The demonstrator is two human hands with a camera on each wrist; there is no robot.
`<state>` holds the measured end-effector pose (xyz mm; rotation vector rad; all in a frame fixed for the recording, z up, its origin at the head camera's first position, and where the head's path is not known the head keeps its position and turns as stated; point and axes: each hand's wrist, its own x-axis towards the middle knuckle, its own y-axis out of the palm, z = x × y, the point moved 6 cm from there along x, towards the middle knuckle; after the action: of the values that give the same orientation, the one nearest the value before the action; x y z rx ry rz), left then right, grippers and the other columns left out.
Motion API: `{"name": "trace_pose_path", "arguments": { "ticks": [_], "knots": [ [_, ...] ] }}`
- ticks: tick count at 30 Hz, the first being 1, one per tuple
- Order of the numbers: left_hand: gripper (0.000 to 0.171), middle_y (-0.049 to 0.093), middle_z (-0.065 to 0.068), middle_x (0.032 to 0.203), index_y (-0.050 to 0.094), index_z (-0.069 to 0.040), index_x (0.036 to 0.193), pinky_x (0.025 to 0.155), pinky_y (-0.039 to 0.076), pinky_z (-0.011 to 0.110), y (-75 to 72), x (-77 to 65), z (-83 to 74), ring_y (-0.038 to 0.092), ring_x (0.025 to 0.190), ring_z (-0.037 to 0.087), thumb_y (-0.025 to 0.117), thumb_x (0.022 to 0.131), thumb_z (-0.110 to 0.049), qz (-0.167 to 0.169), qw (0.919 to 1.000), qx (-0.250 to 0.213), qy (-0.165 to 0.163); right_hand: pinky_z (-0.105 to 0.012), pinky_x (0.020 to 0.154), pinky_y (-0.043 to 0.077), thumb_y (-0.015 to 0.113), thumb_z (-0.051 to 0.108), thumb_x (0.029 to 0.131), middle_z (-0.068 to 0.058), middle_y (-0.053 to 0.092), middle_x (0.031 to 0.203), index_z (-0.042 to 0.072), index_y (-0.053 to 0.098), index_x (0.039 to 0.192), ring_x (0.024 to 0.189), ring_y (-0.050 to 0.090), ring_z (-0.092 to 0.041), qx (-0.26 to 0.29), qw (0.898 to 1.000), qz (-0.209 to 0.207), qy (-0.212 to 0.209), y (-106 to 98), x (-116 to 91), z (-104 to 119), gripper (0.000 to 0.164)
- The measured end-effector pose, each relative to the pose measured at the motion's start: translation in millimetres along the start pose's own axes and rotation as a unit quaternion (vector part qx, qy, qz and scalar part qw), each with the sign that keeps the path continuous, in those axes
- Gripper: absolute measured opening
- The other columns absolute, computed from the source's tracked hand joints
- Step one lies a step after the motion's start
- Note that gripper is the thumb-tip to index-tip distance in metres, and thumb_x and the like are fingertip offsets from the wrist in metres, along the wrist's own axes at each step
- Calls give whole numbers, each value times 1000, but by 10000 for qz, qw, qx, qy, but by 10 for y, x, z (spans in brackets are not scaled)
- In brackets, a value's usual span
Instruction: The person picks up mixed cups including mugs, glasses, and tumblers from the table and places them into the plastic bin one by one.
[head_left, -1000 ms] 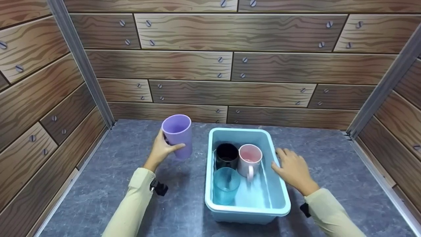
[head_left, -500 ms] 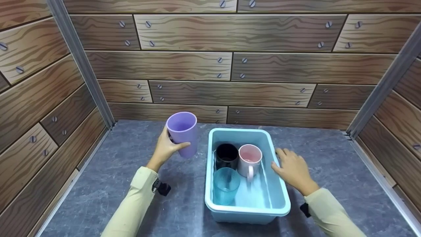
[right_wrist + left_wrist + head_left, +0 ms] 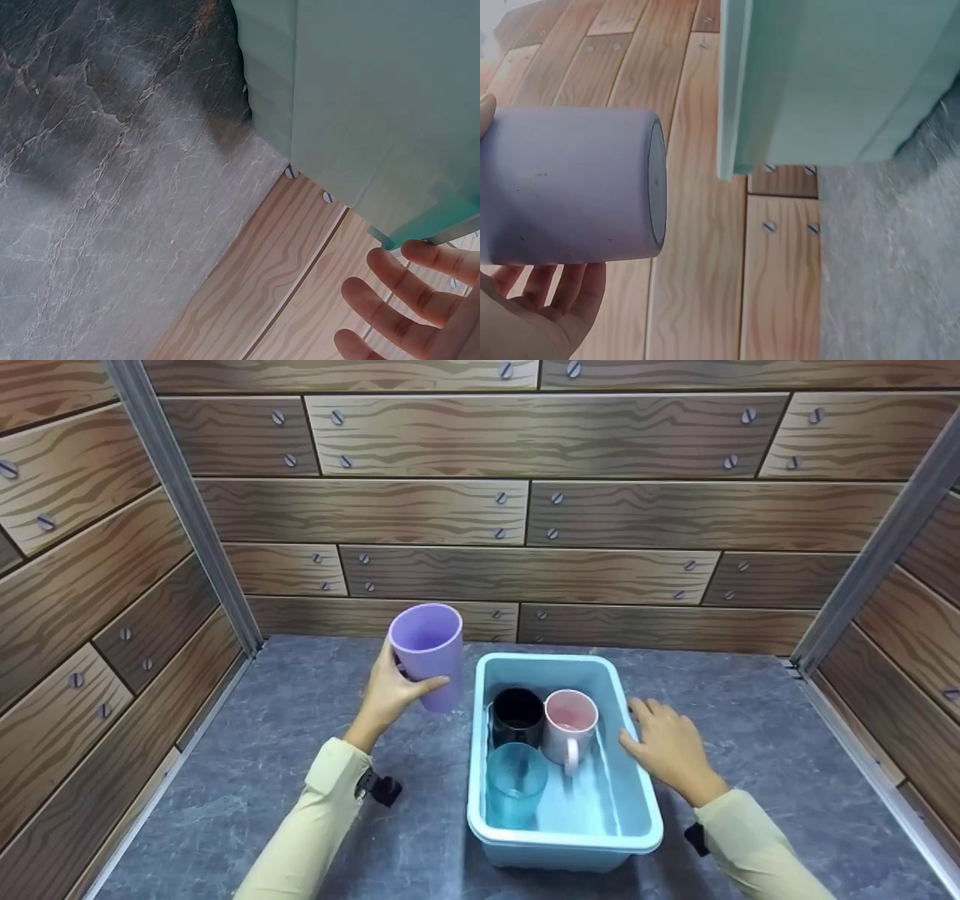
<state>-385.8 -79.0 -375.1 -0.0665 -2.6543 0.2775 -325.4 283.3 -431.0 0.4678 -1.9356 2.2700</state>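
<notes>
My left hand [image 3: 391, 694] grips a tall purple tumbler [image 3: 435, 664] by its side, thumb across the front. The tumbler is upright, raised above the table, left of a light blue plastic bin [image 3: 562, 840]. In the left wrist view its base [image 3: 657, 184] faces the bin's wall [image 3: 832, 82], with a gap between. My right hand [image 3: 667, 746] is at the bin's right rim with relaxed, spread fingers; in the right wrist view the fingertips [image 3: 386, 262] lie near or against the rim. Inside the bin stand a black mug [image 3: 517, 727], a pink mug [image 3: 556, 739] and a translucent blue cup [image 3: 516, 791].
The bin stands on a dark grey marbled table [image 3: 360, 855]. Wood-pattern panels [image 3: 480, 510] close off the back and both sides, with metal strips [image 3: 191, 510] at the corners. Bare bin floor [image 3: 581, 806] shows at the front right.
My left hand has carried the purple tumbler to the right and slightly up, closer to the bin. The right hand, the bin and its contents look unmoved.
</notes>
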Motion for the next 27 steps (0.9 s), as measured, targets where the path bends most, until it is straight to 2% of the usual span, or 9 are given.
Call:
{"name": "trace_pose_path", "arguments": {
  "ticks": [11,18,27],
  "knots": [
    [92,52,20,130,35,-2,139,100,42,47,161,-18,-211,51,120,33,85,63,-16,124,9997,-64,175,-57,77,46,57,33,86,-25,61,108,-3,55,122,93,59,-41,0,10000,-36,-45,-9,1,10,51],
    [98,52,18,130,31,-4,142,98,44,47,303,-47,-334,53,117,32,86,62,-17,372,9987,-269,241,-51,64,47,59,31,86,-18,63,97,0,58,115,81,61,-35,87,9993,-264,-231,-23,9,18,42],
    [98,55,15,128,34,-6,141,96,45,44,485,-45,-419,55,114,29,86,59,-14,539,9977,-261,324,-53,69,47,58,32,86,-20,63,100,0,57,118,85,61,-37,50,9997,-170,-162,-17,13,10,44]
  ]
}}
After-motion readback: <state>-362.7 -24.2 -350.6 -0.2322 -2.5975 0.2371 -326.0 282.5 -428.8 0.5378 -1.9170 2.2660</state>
